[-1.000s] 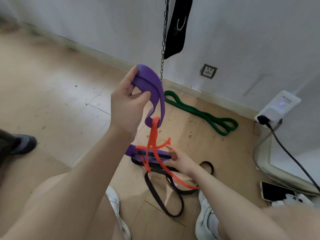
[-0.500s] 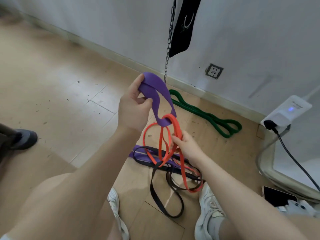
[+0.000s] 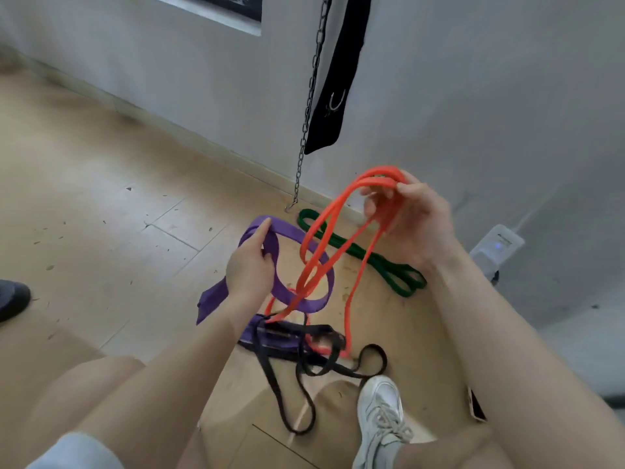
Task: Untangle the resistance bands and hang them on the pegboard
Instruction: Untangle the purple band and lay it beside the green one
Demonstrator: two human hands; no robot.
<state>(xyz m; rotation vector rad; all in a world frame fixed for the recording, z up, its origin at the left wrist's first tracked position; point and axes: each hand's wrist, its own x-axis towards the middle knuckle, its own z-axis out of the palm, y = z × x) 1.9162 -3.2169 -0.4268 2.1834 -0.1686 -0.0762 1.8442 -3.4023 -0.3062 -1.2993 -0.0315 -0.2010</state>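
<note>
Head view: right hand (image 3: 411, 225) has lifted thin orange rubber band (image 3: 324, 228) up thru wide purple rubber band (image 3: 304, 262), which left hand (image 3: 250, 269) grips lower now (orange nearly free, black band (image 3: 294, 377) tangled below).

a wide purple band (image 3: 304, 265) loops up off the floor, with a thin orange band (image 3: 324, 228) lifted high and threaded through it. a black band (image 3: 280, 384) lies tangled with both below, and a green band (image 3: 382, 265) lies apart by the wall.

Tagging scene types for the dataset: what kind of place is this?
Probably a home or small workout room: a metal chain and black padded strap hang by a white wall, stretch bands such as the green loop lie on a wood-look floor.
</note>
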